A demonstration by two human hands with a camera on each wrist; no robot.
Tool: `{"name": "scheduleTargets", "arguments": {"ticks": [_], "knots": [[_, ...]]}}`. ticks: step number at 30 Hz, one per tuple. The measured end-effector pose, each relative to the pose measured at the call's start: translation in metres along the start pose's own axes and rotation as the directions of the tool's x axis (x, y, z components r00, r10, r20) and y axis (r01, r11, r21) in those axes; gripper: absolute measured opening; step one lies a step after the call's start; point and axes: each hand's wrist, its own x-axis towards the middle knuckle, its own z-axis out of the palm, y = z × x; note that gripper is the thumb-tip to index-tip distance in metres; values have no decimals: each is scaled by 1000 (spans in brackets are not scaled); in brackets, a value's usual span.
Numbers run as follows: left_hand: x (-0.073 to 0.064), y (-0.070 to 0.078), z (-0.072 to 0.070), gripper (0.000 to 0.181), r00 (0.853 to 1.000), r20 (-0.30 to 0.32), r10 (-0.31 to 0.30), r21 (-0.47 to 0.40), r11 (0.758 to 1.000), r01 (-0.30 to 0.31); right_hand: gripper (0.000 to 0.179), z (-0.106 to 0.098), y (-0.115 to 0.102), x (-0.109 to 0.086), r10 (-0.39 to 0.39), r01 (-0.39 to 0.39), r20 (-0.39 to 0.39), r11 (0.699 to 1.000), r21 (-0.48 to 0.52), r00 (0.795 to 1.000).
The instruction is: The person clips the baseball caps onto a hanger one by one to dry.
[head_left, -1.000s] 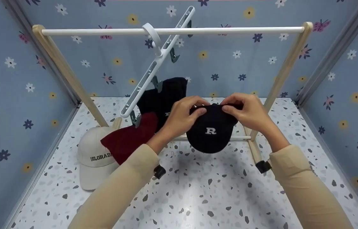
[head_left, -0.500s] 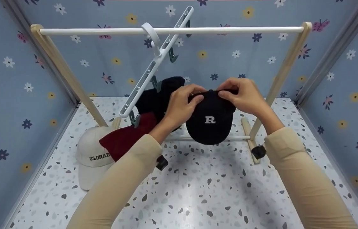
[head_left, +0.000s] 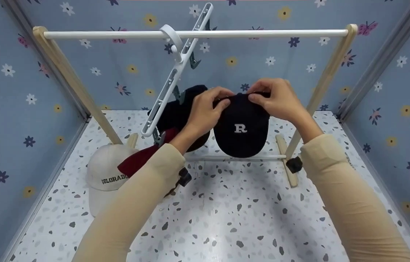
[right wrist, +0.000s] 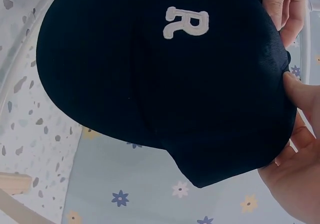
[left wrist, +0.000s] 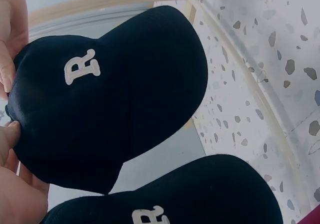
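Observation:
A black baseball cap (head_left: pixel 242 125) with a white letter R hangs brim down between both hands. My left hand (head_left: pixel 207 111) pinches its crown at the left, thumb in front. At the crown's right side my right hand (head_left: pixel 279 100) pinches it in the same manner. Another black cap (left wrist: pixel 210 194) with an R hangs just left of it, partly behind my left hand, below a dark clip (head_left: pixel 178 95). A dark red cap (head_left: pixel 140 160) hangs from the front clip (head_left: pixel 159 138) of the white hanger (head_left: pixel 161 100), partly covered by my left arm.
The hanger's hook sits over the white rail (head_left: pixel 263 34) of a wooden-legged rack (head_left: pixel 77 85). Two dark clips, one of them the middle clip (head_left: pixel 194 62), are toward the hanger's far end. A beige cap (head_left: pixel 106 167) lies on the speckled surface (head_left: pixel 226 218) at left.
Both hands have raised the black cap and carried it away toward the rail. The hanger has swung slightly, and the red cap has shifted a little.

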Motion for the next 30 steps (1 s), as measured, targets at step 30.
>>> {"name": "scheduleTargets", "arguments": {"ticks": [30], "knots": [[28, -5, -3, 17, 983, -180, -18, 60, 998, 29, 13, -6, -19, 38, -48, 44, -68, 997, -60, 996]]}}
